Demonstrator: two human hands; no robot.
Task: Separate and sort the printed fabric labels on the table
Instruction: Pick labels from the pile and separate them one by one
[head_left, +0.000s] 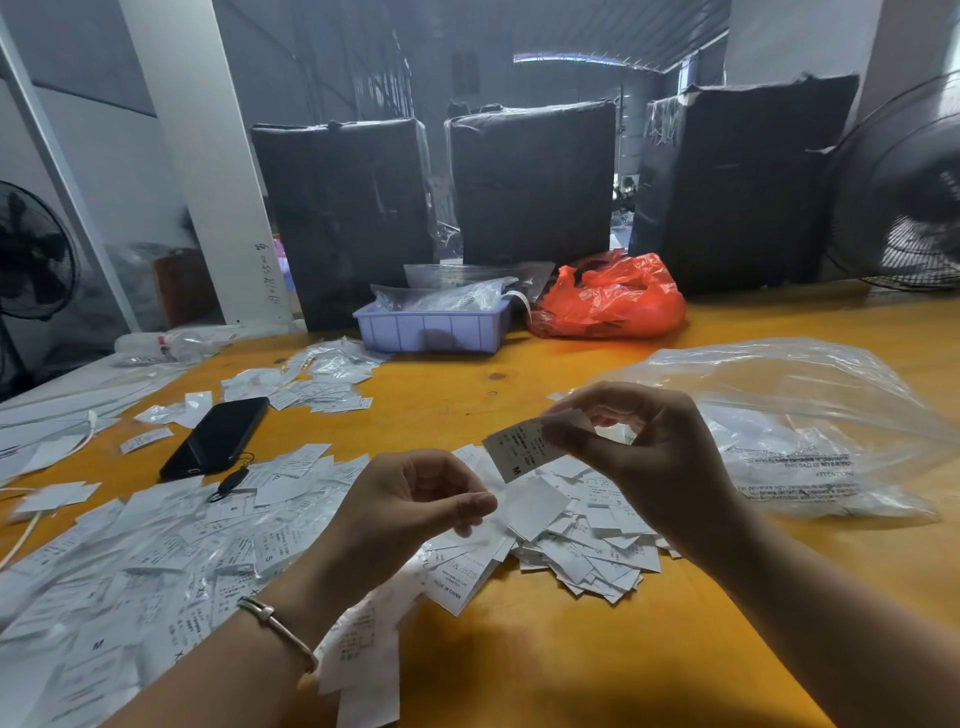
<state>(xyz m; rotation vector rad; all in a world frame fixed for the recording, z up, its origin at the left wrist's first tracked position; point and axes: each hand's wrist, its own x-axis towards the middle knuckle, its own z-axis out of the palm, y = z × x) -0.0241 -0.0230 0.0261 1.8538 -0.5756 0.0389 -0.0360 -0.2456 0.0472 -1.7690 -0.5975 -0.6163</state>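
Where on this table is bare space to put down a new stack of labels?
Bare table lies near the front edge, between the forearms, and mid-table between the purple tray and the label pile. The left side is crowded with labels.

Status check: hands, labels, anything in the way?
Right hand pinches M label; left hand holds another. Loose label pile beneath. Phone among labels.

Above a yellow table (545, 649), the right hand (644, 452) pinches a white label (514, 449) marked M, lifted over a heap of labels (582, 540). The left hand (410, 504), fingers curled, holds another label (457, 569). A black phone (215, 439) lies to the left, a clear plastic bag (810, 431) to the right, and a blue tray (431, 325) and red bag (608, 296) behind.
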